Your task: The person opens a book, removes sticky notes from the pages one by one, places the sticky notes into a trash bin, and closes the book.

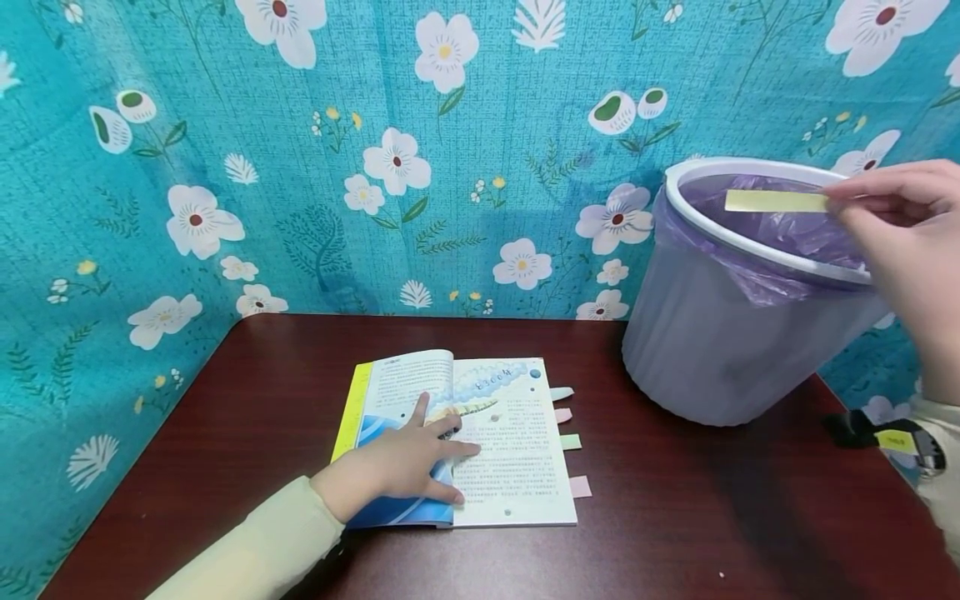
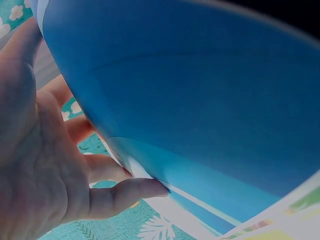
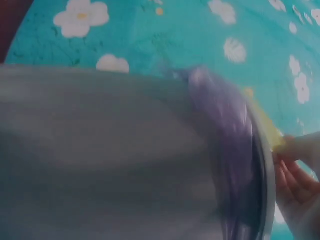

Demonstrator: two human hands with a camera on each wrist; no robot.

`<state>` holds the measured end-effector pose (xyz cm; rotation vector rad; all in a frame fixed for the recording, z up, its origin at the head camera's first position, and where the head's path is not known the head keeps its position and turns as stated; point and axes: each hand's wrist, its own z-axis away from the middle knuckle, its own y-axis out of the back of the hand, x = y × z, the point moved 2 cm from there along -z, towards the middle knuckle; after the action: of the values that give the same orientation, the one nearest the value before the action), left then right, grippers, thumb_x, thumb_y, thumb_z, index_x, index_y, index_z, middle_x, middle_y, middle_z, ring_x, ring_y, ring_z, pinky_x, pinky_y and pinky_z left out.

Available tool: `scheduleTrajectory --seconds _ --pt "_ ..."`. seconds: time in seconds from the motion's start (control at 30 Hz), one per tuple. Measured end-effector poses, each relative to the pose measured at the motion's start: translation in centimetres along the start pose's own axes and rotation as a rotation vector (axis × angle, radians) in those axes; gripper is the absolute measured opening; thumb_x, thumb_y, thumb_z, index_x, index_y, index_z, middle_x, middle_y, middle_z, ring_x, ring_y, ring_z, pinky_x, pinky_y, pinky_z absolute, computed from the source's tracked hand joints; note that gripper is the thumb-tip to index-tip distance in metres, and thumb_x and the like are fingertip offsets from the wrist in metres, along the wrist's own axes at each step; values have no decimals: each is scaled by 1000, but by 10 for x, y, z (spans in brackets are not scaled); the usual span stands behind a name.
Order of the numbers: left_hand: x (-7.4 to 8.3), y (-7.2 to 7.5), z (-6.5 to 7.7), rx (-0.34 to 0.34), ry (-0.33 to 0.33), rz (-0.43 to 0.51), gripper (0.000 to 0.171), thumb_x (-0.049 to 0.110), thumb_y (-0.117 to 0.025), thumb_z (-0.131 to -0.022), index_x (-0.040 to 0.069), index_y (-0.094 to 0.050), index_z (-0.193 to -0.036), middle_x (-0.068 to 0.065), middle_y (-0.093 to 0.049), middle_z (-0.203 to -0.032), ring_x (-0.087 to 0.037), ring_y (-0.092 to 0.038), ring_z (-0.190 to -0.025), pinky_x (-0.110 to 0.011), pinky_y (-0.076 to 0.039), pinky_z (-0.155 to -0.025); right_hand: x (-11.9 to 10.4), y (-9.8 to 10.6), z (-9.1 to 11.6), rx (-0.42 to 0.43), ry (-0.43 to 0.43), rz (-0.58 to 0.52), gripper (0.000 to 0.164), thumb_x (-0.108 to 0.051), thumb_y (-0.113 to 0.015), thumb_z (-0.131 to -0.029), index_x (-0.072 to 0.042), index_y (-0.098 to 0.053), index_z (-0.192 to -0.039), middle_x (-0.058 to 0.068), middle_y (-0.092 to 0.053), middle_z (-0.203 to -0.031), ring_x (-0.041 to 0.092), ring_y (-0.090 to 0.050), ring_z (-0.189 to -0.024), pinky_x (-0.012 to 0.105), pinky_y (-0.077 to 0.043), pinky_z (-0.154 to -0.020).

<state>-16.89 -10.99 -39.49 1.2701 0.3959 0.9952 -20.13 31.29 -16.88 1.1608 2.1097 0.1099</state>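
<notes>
An open book [image 1: 510, 450] lies on the table, with several coloured tabs sticking out of its right edge. My left hand [image 1: 416, 462] rests on it near the fold, fingers spread over the pages. In the left wrist view that hand [image 2: 55, 145] lies beside a blue page [image 2: 200, 100], its fingertips partly hidden by the page. My right hand [image 1: 911, 217] pinches one end of a pale yellow paper strip [image 1: 772, 201] between thumb and fingers. The strip is above the mouth of a grey trash bin [image 1: 720, 333]. In the right wrist view the yellow strip [image 3: 267, 122] is blurred.
A purple bag [image 1: 765, 279] lines the bin, folded over its white rim [image 1: 678, 192]. The bin stands on the right of the dark red table [image 1: 270, 383]. Behind hangs a teal flowered cloth [image 1: 465, 167]. A wrist strap with a black part [image 1: 855, 429] is at the right.
</notes>
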Motion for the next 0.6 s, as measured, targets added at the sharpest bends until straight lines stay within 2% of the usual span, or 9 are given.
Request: scheduleTrajectory --seconds 0.07,0.2,0.33,0.37,0.4,0.6 --pt "0 0 0 0 -1 -4 67 63 -67 -80 38 -49 -139 -6 -32 -154 -51 -3 -139 -58 -50 -83 6 3 -5 8 -21 54 17 -7 -66 -88 -8 -75 -103 -28 -50 -88 -10 -44 -70 2 -32 -60" --pt "-1 -1 0 -1 0 -1 67 63 -67 -80 38 -49 -139 -6 -31 -155 -51 -2 -139 -58 -50 -83 15 6 -14 -4 -66 164 22 -7 -61 -91 -1 -69 -111 -34 -42 -86 -15 -39 -69 1 -28 -59" --pt "-1 -1 0 -1 1 1 67 63 -67 -79 39 -49 -139 -6 -31 -154 -52 -2 -139 -58 -51 -82 20 7 -18 -47 -113 250 26 -7 -57 -92 3 -65 -115 -34 -36 -83 -15 -34 -67 4 -25 -55" --pt "-1 -1 0 -1 1 2 67 64 -67 -79 39 -49 -139 -6 -31 -154 -52 -2 -139 -58 -51 -82 21 6 -18 -56 -121 265 27 -7 -56 -92 2 -65 -116 -34 -35 -82 -14 -34 -66 5 -25 -54" --pt "-1 -1 0 -1 1 1 67 64 -66 -79 39 -49 -139 -6 -31 -154 -52 -2 -139 -58 -51 -81 23 6 -19 -66 -128 274 27 -7 -56 -92 -5 -66 -117 -34 -35 -82 -14 -33 -65 5 -25 -53" --pt "-2 -1 -1 -2 -2 -10 67 63 -66 -80 39 -49 -140 -6 -31 -155 -51 -3 -139 -56 -52 -81 33 4 -26 -155 -114 287 25 -4 -52 -94 -1 -68 -112 -35 -32 -78 -18 -32 -59 6 -25 -47"
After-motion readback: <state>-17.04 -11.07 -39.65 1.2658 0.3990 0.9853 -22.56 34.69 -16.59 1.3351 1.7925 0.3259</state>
